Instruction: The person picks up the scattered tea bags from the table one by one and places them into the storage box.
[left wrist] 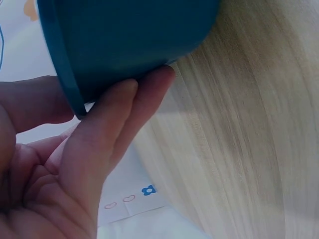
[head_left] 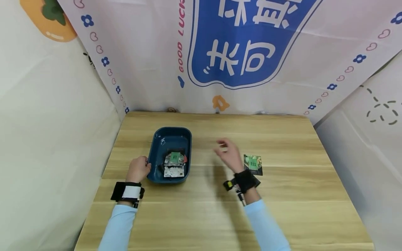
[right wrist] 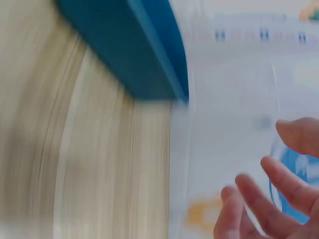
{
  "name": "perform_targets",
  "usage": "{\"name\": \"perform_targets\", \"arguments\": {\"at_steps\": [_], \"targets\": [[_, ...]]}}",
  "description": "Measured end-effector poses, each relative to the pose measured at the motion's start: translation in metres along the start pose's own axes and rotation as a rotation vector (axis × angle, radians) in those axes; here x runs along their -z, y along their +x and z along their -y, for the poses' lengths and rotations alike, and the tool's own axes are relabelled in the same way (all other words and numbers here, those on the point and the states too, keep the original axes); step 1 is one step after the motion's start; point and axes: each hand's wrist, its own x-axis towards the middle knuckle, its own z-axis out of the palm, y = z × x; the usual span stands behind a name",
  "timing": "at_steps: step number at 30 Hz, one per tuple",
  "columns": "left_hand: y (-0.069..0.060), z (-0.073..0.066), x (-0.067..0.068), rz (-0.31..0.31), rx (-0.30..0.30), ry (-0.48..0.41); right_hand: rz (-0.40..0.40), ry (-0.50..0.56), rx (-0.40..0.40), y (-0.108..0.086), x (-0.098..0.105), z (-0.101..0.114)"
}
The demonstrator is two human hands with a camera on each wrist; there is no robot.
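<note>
A deep blue rectangular tray (head_left: 171,132) stands on the left half of the table, with several small sachets (head_left: 175,158) lying in its near end. My left hand (head_left: 138,169) pinches the tray's left rim; the left wrist view shows the thumb on one side of the wall and fingers (left wrist: 122,107) against its outside. Over the table, right of the tray, my right hand (head_left: 230,155) is raised with loosely bent fingers and nothing in them. A green and black sachet (head_left: 253,164) lies just right of that wrist. Something dark beside the wristband is partly hidden.
The wooden table (head_left: 282,216) is bounded by a printed cloth (head_left: 150,69) at the back and pale cloth walls at both sides. The tray's raised wall (right wrist: 149,64) also shows in the right wrist view, which is blurred.
</note>
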Motion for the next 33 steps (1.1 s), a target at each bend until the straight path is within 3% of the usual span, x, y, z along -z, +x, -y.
{"name": "perform_targets", "arguments": {"at_steps": [3, 7, 10, 14, 18, 23, 27, 33], "targets": [[0.001, 0.000, 0.007, 0.007, 0.001, -0.005, -0.101, -0.083, -0.086, -0.006, 0.039, -0.023], [-0.002, 0.003, 0.008, 0.017, 0.019, 0.007, -0.159, -0.189, -0.299, -0.020, 0.072, -0.061], [-0.003, 0.005, 0.005, 0.028, 0.013, 0.018, -0.143, -0.253, -0.450, -0.032, 0.083, -0.086], [-0.003, 0.004, 0.001, 0.038, 0.023, 0.005, -0.088, -0.309, -0.551, -0.045, 0.086, -0.104], [-0.006, 0.002, -0.002, 0.036, 0.043, 0.000, -0.065, -0.367, -0.595, -0.048, 0.079, -0.112], [-0.006, 0.004, -0.006, 0.039, 0.041, 0.001, -0.117, -0.457, -0.620, -0.049, 0.068, -0.117], [-0.002, 0.002, -0.005, 0.035, 0.038, -0.003, -0.159, -0.482, -0.605, -0.046, 0.066, -0.120], [0.004, -0.002, 0.004, 0.015, 0.032, -0.009, -0.154, -0.446, -0.536, -0.034, 0.077, -0.117]]}}
